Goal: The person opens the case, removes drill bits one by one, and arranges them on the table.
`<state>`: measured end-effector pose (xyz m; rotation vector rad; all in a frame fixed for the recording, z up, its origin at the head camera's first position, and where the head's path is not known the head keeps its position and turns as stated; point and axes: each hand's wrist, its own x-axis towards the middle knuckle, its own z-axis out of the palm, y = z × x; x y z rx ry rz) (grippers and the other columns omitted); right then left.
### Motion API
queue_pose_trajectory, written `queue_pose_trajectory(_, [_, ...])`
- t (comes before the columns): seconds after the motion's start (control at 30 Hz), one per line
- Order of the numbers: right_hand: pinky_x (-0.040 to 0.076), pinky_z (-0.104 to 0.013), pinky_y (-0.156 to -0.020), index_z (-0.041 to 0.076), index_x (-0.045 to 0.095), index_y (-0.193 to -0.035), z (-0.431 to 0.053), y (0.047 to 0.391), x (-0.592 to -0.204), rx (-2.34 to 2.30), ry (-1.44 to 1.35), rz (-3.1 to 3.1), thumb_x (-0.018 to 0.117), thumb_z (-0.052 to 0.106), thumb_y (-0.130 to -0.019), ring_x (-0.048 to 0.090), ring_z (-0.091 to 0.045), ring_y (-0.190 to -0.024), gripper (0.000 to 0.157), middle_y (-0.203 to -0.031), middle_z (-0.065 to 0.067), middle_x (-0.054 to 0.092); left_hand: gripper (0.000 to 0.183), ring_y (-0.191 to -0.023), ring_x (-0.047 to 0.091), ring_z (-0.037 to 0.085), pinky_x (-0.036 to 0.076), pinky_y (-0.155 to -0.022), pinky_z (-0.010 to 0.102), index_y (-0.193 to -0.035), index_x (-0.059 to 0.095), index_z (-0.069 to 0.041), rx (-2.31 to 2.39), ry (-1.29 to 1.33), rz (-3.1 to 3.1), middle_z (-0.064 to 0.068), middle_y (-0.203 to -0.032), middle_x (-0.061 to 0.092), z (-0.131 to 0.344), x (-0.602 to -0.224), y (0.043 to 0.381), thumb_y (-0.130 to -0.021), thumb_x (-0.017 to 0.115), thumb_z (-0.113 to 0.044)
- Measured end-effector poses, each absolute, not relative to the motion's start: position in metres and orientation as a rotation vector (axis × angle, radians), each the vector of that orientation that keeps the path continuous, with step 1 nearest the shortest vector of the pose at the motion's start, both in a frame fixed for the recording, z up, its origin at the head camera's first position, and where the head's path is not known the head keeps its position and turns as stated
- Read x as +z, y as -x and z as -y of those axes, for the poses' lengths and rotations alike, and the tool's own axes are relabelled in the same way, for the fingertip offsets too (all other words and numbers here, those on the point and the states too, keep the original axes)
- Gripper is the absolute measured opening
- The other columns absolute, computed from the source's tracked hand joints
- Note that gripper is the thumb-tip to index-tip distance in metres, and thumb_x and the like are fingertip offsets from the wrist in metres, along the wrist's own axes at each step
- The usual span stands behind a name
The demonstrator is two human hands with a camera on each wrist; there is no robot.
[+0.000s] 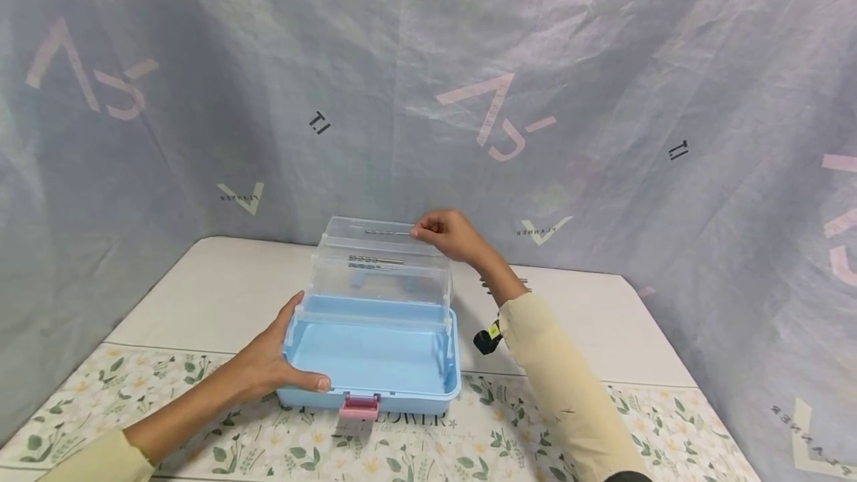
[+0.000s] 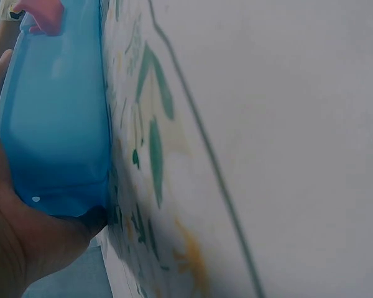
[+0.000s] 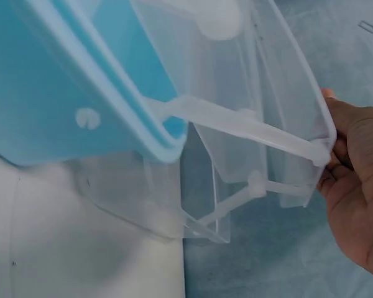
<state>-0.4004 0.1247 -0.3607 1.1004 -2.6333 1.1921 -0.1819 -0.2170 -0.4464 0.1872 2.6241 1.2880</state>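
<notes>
A light blue toolbox [image 1: 375, 355] with a pink latch [image 1: 360, 406] stands open, its clear tiered trays [image 1: 382, 281] raised at the back. My left hand [image 1: 268, 367] grips the box's left side, thumb along the front rim; in the left wrist view the palm lies against the blue wall. Over the top tray, my right hand [image 1: 451, 235] pinches the right end of a thin drill bit [image 1: 388, 233]. Several more drill bits [image 1: 376, 262] lie in the tray below. In the right wrist view, the fingers curl beside the clear tray's edge.
More drill bits [image 1: 522, 283] lie on the table right of the box, partly behind my right forearm. Nearer is a small black object [image 1: 485, 343] with a yellow label. A floral cloth [image 1: 321, 445] covers the table's front; a grey curtain [image 1: 402, 95] hangs behind.
</notes>
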Motion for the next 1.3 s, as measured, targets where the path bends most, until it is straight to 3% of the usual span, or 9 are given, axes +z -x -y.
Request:
queue_pose_trajectory(0.2, [0.042,-0.028,-0.066,0.005,0.086,-0.112,-0.132,0.396,-0.354,1.158,-1.082,2.605,0.077,0.02,-0.11,0.05,-0.014,-0.069,0.018,-0.084,-0.005,0.069,0.167,-0.163,0.021,0.073,0.045,-0.113,0.088,-0.182,-0.014,-0.022,1.287,-0.175,-2.632,0.04,-0.184,0.003,0.216,-0.445,0.181,-0.071,0.108,-0.05])
queue_pose_trajectory(0.47, [0.038,-0.027,-0.066,0.0,0.082,-0.103,-0.15,0.391,-0.355,1.169,-1.066,2.606,0.076,0.016,-0.11,0.043,-0.012,-0.065,0.018,-0.074,0.002,0.056,0.167,-0.163,0.021,0.074,0.044,-0.114,0.088,-0.182,-0.015,-0.022,1.307,-0.188,-2.623,0.041,-0.184,0.003,0.216,-0.447,0.182,-0.072,0.108,-0.048])
queue_pose_trajectory(0.7, [0.038,-0.028,-0.067,-0.003,0.079,-0.103,-0.171,0.386,-0.357,1.242,-1.007,2.631,0.076,0.017,-0.11,0.041,-0.012,-0.065,0.022,-0.072,0.003,0.05,0.167,-0.164,0.011,0.074,0.041,-0.114,0.09,-0.181,-0.018,-0.024,1.338,-0.189,-2.569,0.038,-0.185,-0.005,0.216,-0.447,0.183,-0.073,0.108,-0.046])
queue_pose_trajectory(0.87, [0.039,-0.027,-0.066,0.005,0.083,-0.11,-0.185,0.383,-0.36,1.249,-0.936,2.662,0.075,0.02,-0.111,0.041,-0.013,-0.065,0.017,-0.073,0.003,0.052,0.168,-0.165,0.012,0.074,0.04,-0.114,0.09,-0.181,-0.018,-0.024,1.331,-0.193,-2.575,0.038,-0.185,-0.004,0.216,-0.447,0.182,-0.072,0.108,-0.047])
queue_pose_trajectory(1.3, [0.037,-0.026,-0.063,-0.002,0.082,-0.117,-0.217,0.377,-0.37,1.238,-0.869,2.688,0.072,0.018,-0.112,0.043,-0.012,-0.066,0.022,-0.077,-0.008,0.059,0.167,-0.164,0.013,0.074,0.042,-0.114,0.09,-0.181,-0.017,-0.024,1.325,-0.201,-2.586,0.039,-0.185,-0.004,0.215,-0.446,0.182,-0.073,0.108,-0.047])
